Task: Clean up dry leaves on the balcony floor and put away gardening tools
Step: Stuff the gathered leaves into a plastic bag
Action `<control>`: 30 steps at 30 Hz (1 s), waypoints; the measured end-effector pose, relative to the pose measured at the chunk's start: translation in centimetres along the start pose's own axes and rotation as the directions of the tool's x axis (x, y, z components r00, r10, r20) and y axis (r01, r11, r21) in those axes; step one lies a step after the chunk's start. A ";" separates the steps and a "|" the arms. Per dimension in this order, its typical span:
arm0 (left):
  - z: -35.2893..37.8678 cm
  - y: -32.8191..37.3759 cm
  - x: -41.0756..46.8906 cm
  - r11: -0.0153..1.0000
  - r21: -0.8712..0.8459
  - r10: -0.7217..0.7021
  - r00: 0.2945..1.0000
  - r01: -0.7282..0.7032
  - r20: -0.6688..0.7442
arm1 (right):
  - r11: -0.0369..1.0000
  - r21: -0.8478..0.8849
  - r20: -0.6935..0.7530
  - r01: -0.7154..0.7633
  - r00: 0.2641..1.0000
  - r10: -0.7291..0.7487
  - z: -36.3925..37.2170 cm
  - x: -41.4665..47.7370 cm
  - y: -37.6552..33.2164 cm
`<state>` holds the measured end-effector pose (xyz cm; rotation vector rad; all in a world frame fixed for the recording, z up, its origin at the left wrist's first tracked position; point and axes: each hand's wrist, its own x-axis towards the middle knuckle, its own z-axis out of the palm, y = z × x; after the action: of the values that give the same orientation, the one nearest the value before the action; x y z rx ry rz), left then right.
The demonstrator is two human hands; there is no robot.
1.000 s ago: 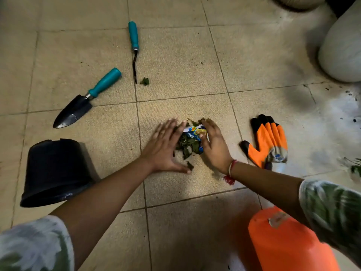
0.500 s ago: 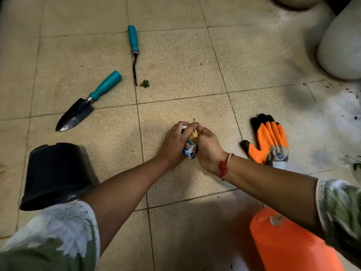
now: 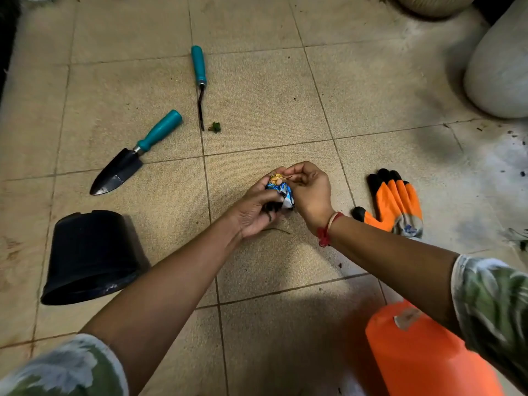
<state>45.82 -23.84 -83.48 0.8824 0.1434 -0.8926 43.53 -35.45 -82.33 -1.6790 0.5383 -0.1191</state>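
— Beige floor tiles [image 3: 257, 81], rough-grained, with dark grout lines. And the leaves, where?
— Bunched inside a crumpled wrapper [image 3: 281, 190], held just above the floor at the middle. Dark leaf bits [image 3: 270, 209] poking out below.
— Hands?
— Left hand [image 3: 254, 212] curled round the wrapper's lower part, gripping it. Right hand [image 3: 310, 190] bent over the top, fingertips pinching the upper edge.
— Any writing?
— Blue, yellow and white print on the wrapper, too creased to read. Small print on the glove cuff, unreadable too.
— Around?
— Thin twig [image 3: 278, 230] on the tile beneath the hands. Orange glove [image 3: 394, 201] with black fingertips lying flat just to the right. Trowel [image 3: 134, 154] with dark blade and teal handle well to the left. Slim weeder [image 3: 199, 78] with matching handle beyond, one green leaf scrap [image 3: 215, 127] beside its tip. Black pot [image 3: 88, 255] tipped on its side at left. Orange bucket [image 3: 423, 355] near right, partly behind the right sleeve. Pale rounded sack [image 3: 500, 67] at far right, dark soil crumbs [image 3: 514, 138] scattered near it.
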 end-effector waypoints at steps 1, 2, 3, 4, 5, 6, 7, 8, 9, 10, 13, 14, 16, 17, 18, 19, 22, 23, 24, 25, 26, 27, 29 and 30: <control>0.1 0.0 -0.3 0.991 -0.128 0.024 1.000 -0.024 -0.002 | 0.999 -0.016 0.013 0.029 0.999 -0.029 0.3 -0.1 -0.3; 0.2 -0.2 -0.4 0.969 -0.240 0.050 0.999 -0.053 -0.021 | 0.998 -0.023 0.026 0.059 0.998 -0.059 0.8 -0.2 -0.6; 0.4 -0.3 -0.3 0.943 -0.325 0.058 0.997 -0.072 -0.054 | 0.994 -0.050 0.039 0.099 0.994 -0.097 1.3 -0.3 -0.9; 0.5 -0.3 -0.2 0.919 -0.383 0.059 0.994 -0.091 -0.096 | 0.984 -0.104 0.045 0.148 0.989 -0.144 1.9 -0.5 -1.0; 1.0 -0.2 -0.2 0.897 -0.432 0.048 0.991 -0.097 -0.124 | 0.962 -0.189 0.049 0.195 0.981 -0.189 2.4 -0.9 -1.2; 1.5 0.1 -0.3 0.892 -0.440 0.037 0.988 -0.101 -0.151 | 0.925 -0.295 0.054 0.238 0.971 -0.233 2.9 -1.1 -1.2; 2.0 0.5 -0.3 0.898 -0.430 0.013 0.984 -0.091 -0.180 | 0.871 -0.409 0.058 0.271 0.961 -0.272 3.2 -1.3 -1.4; 2.3 0.9 -0.1 0.903 -0.424 -0.014 0.980 -0.073 -0.200 | 0.821 -0.491 0.061 0.292 0.951 -0.302 3.3 -1.3 -1.5; 2.5 1.2 0.0 0.901 -0.429 -0.037 0.972 -0.068 -0.232 | 0.792 -0.526 0.084 0.309 0.946 -0.313 3.3 -1.1 -1.6; 2.5 1.4 0.1 0.901 -0.428 -0.048 0.961 -0.077 -0.272 | 0.798 -0.507 0.134 0.325 0.945 -0.299 3.1 -0.9 -1.6; 2.0 1.7 0.1 0.942 -0.325 -0.053 0.917 -0.086 -0.396 | 0.972 -0.144 0.366 0.187 0.922 -0.123 2.1 -0.9 -2.5; 1.7 2.1 -0.2 0.955 -0.286 -0.052 0.903 -0.080 -0.428 | 0.998 0.015 0.423 0.062 0.904 -0.062 1.6 -1.0 -2.7; 0.2 3.0 -0.4 0.952 -0.293 -0.066 0.870 -0.092 -0.489 | 0.992 0.124 0.401 -0.009 0.915 -0.041 0.5 -1.0 -2.7; -1.0 3.3 -0.4 0.944 -0.308 -0.069 0.845 -0.117 -0.531 | 0.995 0.089 0.360 0.040 0.930 -0.070 -0.3 -0.9 -2.3; -2.2 3.5 -0.3 0.939 -0.311 -0.061 0.822 -0.144 -0.567 | 0.993 -0.004 0.336 0.117 0.936 -0.109 -1.0 -0.9 -1.9; -3.2 3.5 -0.2 0.937 -0.308 -0.050 0.805 -0.167 -0.591 | 0.960 -0.177 0.363 0.217 0.921 -0.142 -1.6 -1.0 -1.3; -4.7 2.7 -0.2 0.935 -0.308 -0.052 0.794 -0.173 -0.605 | 0.563 -0.630 0.613 0.535 0.787 -0.063 -2.6 -2.0 2.0; -4.8 2.4 -0.3 0.935 -0.313 -0.063 0.792 -0.165 -0.607 | 0.434 -0.664 0.657 0.609 0.752 -0.049 -2.6 -2.5 3.0; -4.8 2.2 -0.4 0.935 -0.321 -0.076 0.795 -0.153 -0.602 | 0.347 -0.673 0.678 0.654 0.732 -0.064 -2.6 -2.8 3.8; -4.9 2.1 -0.6 0.933 -0.331 -0.087 0.802 -0.142 -0.591 | 0.298 -0.674 0.684 0.676 0.723 -0.093 -2.5 -2.9 4.2; -5.1 1.8 -0.7 0.933 -0.334 -0.089 0.808 -0.138 -0.582 | 0.269 -0.676 0.684 0.686 0.720 -0.117 -2.4 -2.9 4.4; -5.3 1.6 -0.9 0.934 -0.328 -0.083 0.810 -0.140 -0.581 | 0.244 -0.682 0.678 0.690 0.721 -0.144 -2.3 -3.0 4.5; -5.4 1.4 -1.3 0.939 -0.312 -0.071 0.807 -0.144 -0.586 | 0.189 -0.691 0.675 0.697 0.717 -0.177 -2.1 -3.1 4.6; -5.4 1.3 -1.5 0.938 -0.309 -0.062 0.803 -0.155 -0.593 | 0.154 -0.697 0.675 0.700 0.713 -0.188 -2.0 -3.2 4.7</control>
<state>47.11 -18.60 -85.51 0.8038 0.8052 -0.4880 38.63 -36.39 -85.72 -2.9418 -0.4959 0.2022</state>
